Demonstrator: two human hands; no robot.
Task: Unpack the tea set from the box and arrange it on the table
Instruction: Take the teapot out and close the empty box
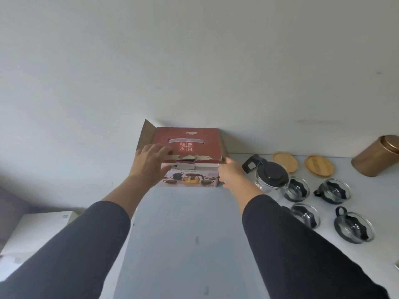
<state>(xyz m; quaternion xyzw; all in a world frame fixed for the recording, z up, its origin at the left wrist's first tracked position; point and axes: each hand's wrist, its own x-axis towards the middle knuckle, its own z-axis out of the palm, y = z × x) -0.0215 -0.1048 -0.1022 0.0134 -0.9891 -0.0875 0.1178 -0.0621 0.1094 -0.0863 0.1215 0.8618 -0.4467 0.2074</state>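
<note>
Red tea-set box [190,147] stands at the far edge of the white table [185,234], its back against the wall [194,61]. Top flap lies down over the box; brown side flaps stick out at its left and right ends. Table's left edge runs just left of the box, dropping off to a white carton [36,229] lower down. Broad bare tabletop lies between box and viewer; right half of the table is occupied.

Count, right of the box:
- one glass teapot [269,175] with black lid and handle, just beside the box
- four glass cups with black holders: [295,189], [332,190], [304,214], [354,227], in two rows near the teapot
- two round wooden coasters [285,161], [319,166] near the wall
- one bronze tin canister [375,156], far right, tilted in view

Left hand [151,162]: fingers spread and loosely curved, resting on the left part of the box top, fingertips on the flap; pressing, not gripping. Right hand [233,173]: at the box's right front corner, fingers extended toward the side flap; whether they pinch the cardboard, cannot tell. Both arms in dark sleeves [291,244].
</note>
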